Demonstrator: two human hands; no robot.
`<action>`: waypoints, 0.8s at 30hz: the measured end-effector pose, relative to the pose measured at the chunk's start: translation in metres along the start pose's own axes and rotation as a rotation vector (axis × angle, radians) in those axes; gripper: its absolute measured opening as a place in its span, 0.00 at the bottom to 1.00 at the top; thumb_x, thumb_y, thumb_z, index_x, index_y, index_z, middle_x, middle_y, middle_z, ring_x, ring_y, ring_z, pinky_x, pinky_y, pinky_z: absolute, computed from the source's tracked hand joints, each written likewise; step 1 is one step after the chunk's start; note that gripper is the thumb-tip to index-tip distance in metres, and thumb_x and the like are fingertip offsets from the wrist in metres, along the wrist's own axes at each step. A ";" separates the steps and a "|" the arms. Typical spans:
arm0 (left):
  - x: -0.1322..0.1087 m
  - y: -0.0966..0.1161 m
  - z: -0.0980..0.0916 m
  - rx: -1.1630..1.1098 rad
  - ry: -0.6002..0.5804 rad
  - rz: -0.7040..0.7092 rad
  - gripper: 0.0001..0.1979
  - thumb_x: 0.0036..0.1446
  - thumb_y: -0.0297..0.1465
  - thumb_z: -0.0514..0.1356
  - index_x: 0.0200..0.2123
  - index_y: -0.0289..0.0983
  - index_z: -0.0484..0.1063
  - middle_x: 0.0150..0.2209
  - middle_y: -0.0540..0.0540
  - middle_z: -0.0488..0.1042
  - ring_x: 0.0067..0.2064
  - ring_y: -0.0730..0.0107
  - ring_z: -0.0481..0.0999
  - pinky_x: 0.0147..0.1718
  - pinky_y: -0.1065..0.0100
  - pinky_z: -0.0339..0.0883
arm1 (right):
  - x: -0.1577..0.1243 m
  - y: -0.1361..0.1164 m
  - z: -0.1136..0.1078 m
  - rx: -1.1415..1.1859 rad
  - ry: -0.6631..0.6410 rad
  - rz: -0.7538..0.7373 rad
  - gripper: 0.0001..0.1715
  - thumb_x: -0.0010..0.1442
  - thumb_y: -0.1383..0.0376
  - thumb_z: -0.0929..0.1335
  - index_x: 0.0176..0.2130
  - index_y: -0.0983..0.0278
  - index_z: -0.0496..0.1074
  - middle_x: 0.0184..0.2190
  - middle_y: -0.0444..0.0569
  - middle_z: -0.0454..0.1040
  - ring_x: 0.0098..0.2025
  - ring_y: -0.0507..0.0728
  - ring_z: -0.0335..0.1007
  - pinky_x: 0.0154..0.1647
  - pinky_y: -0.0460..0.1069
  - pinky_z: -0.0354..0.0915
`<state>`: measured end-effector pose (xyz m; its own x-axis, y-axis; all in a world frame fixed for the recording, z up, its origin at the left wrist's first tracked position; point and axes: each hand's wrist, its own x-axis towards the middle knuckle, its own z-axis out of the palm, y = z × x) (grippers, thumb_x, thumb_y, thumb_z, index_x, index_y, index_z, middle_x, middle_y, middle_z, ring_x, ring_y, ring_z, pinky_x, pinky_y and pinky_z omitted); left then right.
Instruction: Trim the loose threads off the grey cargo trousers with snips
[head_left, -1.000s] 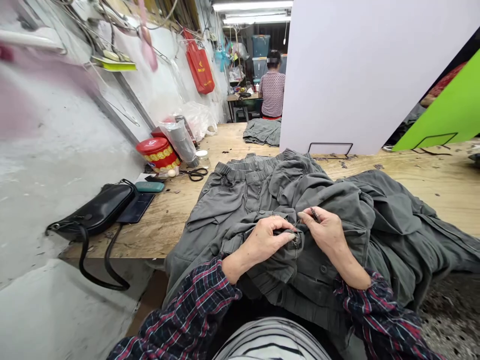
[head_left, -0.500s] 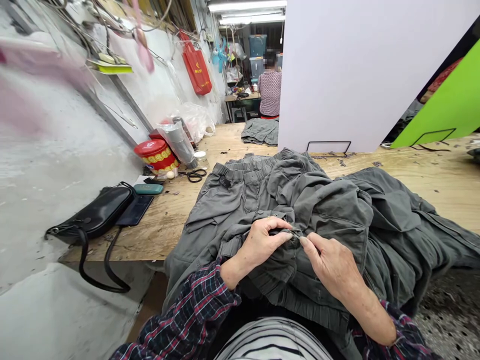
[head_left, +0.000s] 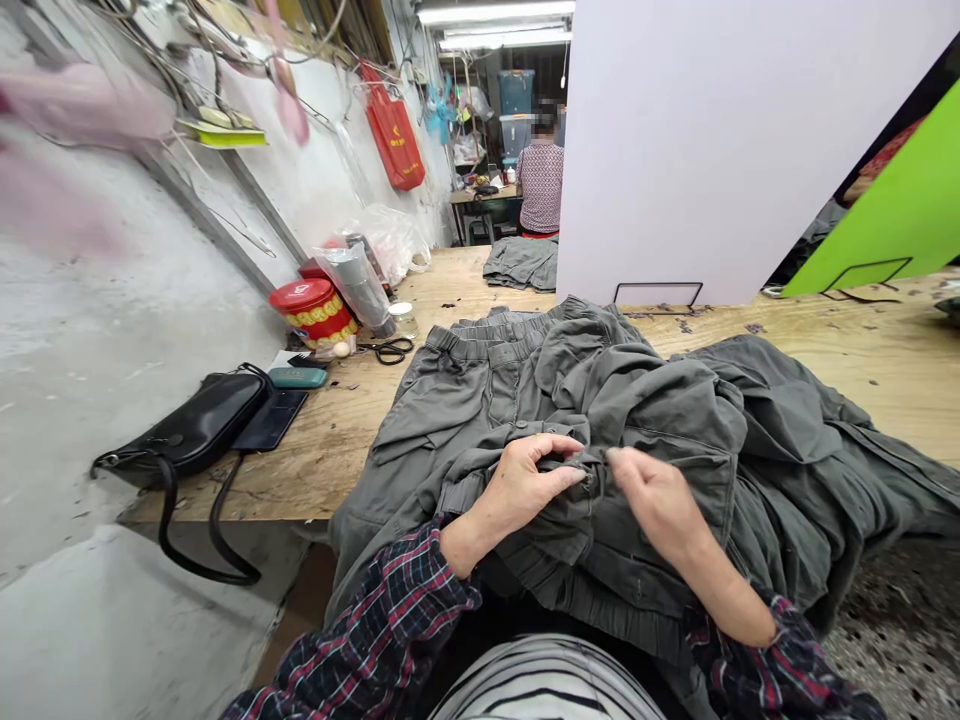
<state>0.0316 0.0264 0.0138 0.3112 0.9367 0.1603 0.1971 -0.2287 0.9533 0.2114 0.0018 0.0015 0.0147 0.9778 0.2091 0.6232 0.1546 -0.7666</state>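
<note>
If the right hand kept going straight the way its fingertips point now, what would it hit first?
Most likely the bunched gray cloth just past the fingertips of the right hand, close by the left hand. Depth is hard to judge, so it might pass above the folds.

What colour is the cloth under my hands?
The cloth is greenish grey; see the head view.

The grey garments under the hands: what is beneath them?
The grey garments lie on the wooden table, visible beyond their left and far edges; their near part extends past its front edge. Anything else beneath is covered and cannot be seen.
</note>
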 end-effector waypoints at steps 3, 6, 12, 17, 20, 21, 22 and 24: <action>0.000 -0.002 0.000 -0.092 -0.008 -0.008 0.18 0.46 0.25 0.63 0.44 0.34 0.68 0.33 0.48 0.73 0.36 0.72 0.72 0.44 0.68 0.63 | 0.006 0.003 0.002 0.264 0.087 0.042 0.26 0.61 0.48 0.56 0.27 0.62 0.67 0.18 0.41 0.61 0.21 0.50 0.55 0.24 0.46 0.53; 0.001 -0.003 -0.001 -0.163 -0.039 -0.016 0.18 0.48 0.25 0.60 0.44 0.34 0.65 0.33 0.48 0.72 0.36 0.74 0.71 0.42 0.69 0.63 | 0.010 -0.003 0.008 0.210 0.011 -0.083 0.18 0.57 0.52 0.63 0.34 0.62 0.72 0.24 0.43 0.68 0.26 0.51 0.60 0.28 0.46 0.57; 0.002 -0.003 -0.002 -0.215 -0.019 -0.069 0.12 0.51 0.26 0.58 0.40 0.34 0.64 0.29 0.49 0.71 0.32 0.76 0.69 0.36 0.72 0.62 | 0.012 -0.008 0.007 0.241 0.157 -0.046 0.15 0.56 0.56 0.65 0.27 0.63 0.72 0.20 0.43 0.66 0.23 0.50 0.58 0.24 0.45 0.56; 0.004 -0.005 0.000 -0.218 -0.005 -0.022 0.12 0.50 0.26 0.58 0.40 0.34 0.65 0.29 0.50 0.70 0.33 0.75 0.69 0.37 0.71 0.62 | 0.001 -0.011 0.009 0.181 0.007 -0.272 0.07 0.53 0.60 0.69 0.29 0.62 0.73 0.25 0.45 0.67 0.28 0.52 0.62 0.30 0.47 0.59; 0.003 -0.003 -0.003 -0.139 -0.032 0.027 0.09 0.53 0.26 0.57 0.39 0.34 0.70 0.31 0.48 0.71 0.35 0.73 0.69 0.39 0.70 0.62 | 0.000 -0.013 0.012 0.226 0.025 -0.249 0.10 0.55 0.61 0.67 0.25 0.62 0.69 0.23 0.44 0.66 0.27 0.51 0.61 0.29 0.47 0.59; 0.003 -0.002 -0.004 -0.092 -0.058 0.050 0.09 0.54 0.27 0.56 0.39 0.34 0.72 0.33 0.47 0.72 0.36 0.73 0.69 0.40 0.69 0.62 | 0.001 -0.014 0.012 0.247 0.027 -0.217 0.11 0.55 0.60 0.67 0.24 0.62 0.68 0.22 0.43 0.66 0.26 0.51 0.60 0.29 0.46 0.58; 0.002 0.000 -0.006 -0.041 -0.087 0.075 0.09 0.54 0.28 0.57 0.39 0.35 0.73 0.34 0.46 0.72 0.37 0.71 0.70 0.41 0.69 0.62 | 0.001 -0.014 0.012 0.267 0.031 -0.181 0.12 0.55 0.60 0.66 0.23 0.63 0.68 0.22 0.43 0.65 0.25 0.50 0.59 0.28 0.46 0.57; 0.002 0.003 -0.008 0.062 -0.146 0.120 0.11 0.51 0.31 0.61 0.39 0.36 0.75 0.36 0.46 0.72 0.39 0.70 0.69 0.41 0.69 0.62 | 0.002 -0.016 0.009 0.299 0.042 -0.111 0.13 0.55 0.58 0.66 0.24 0.63 0.68 0.21 0.42 0.64 0.24 0.50 0.58 0.26 0.46 0.56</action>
<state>0.0249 0.0298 0.0187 0.4669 0.8543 0.2284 0.2063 -0.3564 0.9113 0.1941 0.0023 0.0083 -0.0049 0.9468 0.3218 0.3657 0.3012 -0.8806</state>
